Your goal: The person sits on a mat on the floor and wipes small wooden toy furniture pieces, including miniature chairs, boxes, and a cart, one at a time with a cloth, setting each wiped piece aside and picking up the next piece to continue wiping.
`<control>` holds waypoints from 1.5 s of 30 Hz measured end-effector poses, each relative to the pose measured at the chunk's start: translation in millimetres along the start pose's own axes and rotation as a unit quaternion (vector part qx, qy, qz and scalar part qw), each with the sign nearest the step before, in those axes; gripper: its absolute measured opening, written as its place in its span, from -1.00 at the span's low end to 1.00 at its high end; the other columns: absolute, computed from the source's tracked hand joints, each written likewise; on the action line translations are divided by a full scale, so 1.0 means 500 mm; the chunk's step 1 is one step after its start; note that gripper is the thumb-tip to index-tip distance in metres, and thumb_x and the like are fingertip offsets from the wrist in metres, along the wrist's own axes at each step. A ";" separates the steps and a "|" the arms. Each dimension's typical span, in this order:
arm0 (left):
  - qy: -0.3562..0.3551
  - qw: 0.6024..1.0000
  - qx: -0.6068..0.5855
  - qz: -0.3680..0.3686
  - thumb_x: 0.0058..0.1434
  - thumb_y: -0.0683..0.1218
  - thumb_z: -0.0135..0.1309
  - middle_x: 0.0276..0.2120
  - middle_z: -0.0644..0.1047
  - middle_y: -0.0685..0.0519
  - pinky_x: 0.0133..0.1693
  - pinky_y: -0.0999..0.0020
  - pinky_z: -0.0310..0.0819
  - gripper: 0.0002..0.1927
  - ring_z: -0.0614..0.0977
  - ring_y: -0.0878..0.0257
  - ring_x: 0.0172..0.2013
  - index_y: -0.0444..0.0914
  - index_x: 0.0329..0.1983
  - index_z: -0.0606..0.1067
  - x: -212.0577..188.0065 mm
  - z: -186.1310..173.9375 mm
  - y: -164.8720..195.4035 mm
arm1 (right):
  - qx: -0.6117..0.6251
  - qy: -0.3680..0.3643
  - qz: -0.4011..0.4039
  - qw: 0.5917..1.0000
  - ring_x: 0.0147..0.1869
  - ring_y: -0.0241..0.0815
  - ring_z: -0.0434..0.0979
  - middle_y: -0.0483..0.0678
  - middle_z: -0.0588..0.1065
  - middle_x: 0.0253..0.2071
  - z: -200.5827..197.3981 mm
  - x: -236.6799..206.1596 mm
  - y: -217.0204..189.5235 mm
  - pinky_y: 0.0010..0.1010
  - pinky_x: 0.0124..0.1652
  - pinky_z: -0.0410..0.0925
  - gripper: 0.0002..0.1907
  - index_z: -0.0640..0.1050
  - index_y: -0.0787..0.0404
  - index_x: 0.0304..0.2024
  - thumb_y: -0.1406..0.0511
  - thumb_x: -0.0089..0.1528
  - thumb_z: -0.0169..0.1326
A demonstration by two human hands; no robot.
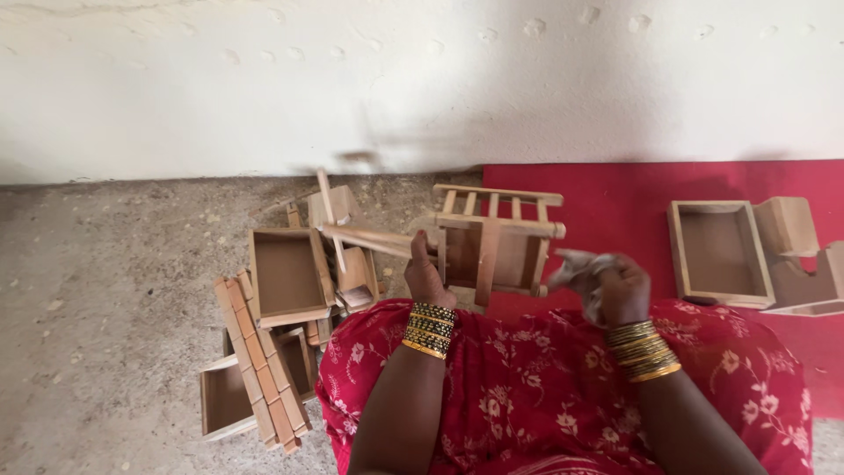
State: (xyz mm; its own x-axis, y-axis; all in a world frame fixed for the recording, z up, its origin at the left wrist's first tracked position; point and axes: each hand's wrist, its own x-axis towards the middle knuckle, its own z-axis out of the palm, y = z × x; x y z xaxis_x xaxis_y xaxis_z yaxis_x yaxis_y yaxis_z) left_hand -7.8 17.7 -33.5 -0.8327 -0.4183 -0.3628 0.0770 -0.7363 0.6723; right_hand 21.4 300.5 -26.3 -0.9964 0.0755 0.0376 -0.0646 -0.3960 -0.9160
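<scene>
My left hand (425, 274) grips the side of a small wooden slatted frame piece (492, 242), held up over my lap. My right hand (620, 290) is closed on a crumpled grey cloth (576, 268) that touches the right end of that wooden piece. Both wrists carry stacks of gold and dark bangles. My lap is covered by red flowered fabric (545, 396).
A pile of wooden boxes and slatted parts (281, 290) lies on the concrete floor at left. On a red mat (633, 198) at right sit an open wooden tray (719, 253) and more wooden blocks (791, 229). A white wall runs behind.
</scene>
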 end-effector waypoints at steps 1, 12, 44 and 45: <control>-0.018 1.000 0.005 0.015 0.19 0.16 0.30 -0.29 0.56 0.05 -0.31 0.27 0.58 -0.54 0.62 0.22 -0.33 -0.28 -0.10 0.53 0.001 -0.001 -0.009 | -0.025 -0.009 0.002 1.000 -0.21 0.01 0.75 0.22 0.66 -0.11 -0.007 -0.004 -0.011 -0.30 -0.37 0.55 -0.89 0.48 0.33 -0.19 0.39 0.37 -0.07; -0.233 0.957 0.080 -0.154 0.36 0.29 0.03 -0.29 0.50 -0.01 -0.26 0.22 0.54 -0.50 0.55 0.19 -0.28 -0.24 -0.06 0.51 -0.018 0.002 -0.060 | -0.324 -0.076 0.118 0.936 -0.37 -0.10 0.74 0.12 0.67 -0.31 -0.006 -0.068 -0.028 -0.30 -0.40 0.66 -0.65 0.51 0.31 -0.05 0.33 0.15 0.26; -0.242 0.919 0.291 -0.111 0.30 0.00 0.15 -0.25 0.62 0.08 -0.34 0.60 0.49 -0.70 0.59 0.40 -0.30 -0.28 -0.02 0.57 0.031 0.009 -0.087 | -0.841 -0.005 -0.383 0.383 -0.03 -0.17 0.58 -0.24 0.60 -0.07 -0.526 0.047 -0.182 -0.04 0.25 0.51 -0.66 0.62 -0.01 0.08 0.23 0.23 0.18; -0.244 0.920 0.288 -0.109 0.31 0.00 0.15 -0.25 0.62 0.08 -0.35 0.60 0.48 -0.71 0.59 0.40 -0.30 -0.29 -0.03 0.57 0.031 0.008 -0.088 | -0.847 -0.011 -0.379 0.372 0.02 -0.14 0.57 -0.23 0.59 -0.04 -0.527 0.052 -0.179 -0.02 0.28 0.48 -0.65 0.61 -0.03 0.09 0.21 0.23 0.18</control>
State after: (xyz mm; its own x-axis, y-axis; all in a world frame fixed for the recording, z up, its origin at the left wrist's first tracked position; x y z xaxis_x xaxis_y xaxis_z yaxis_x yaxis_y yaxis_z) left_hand -26.5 45.7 -66.0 -0.9516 0.0988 -0.2910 -0.3073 -0.3126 0.8988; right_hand 15.8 578.8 -48.7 -0.7275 -0.4372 0.5288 -0.2194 0.8785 0.4244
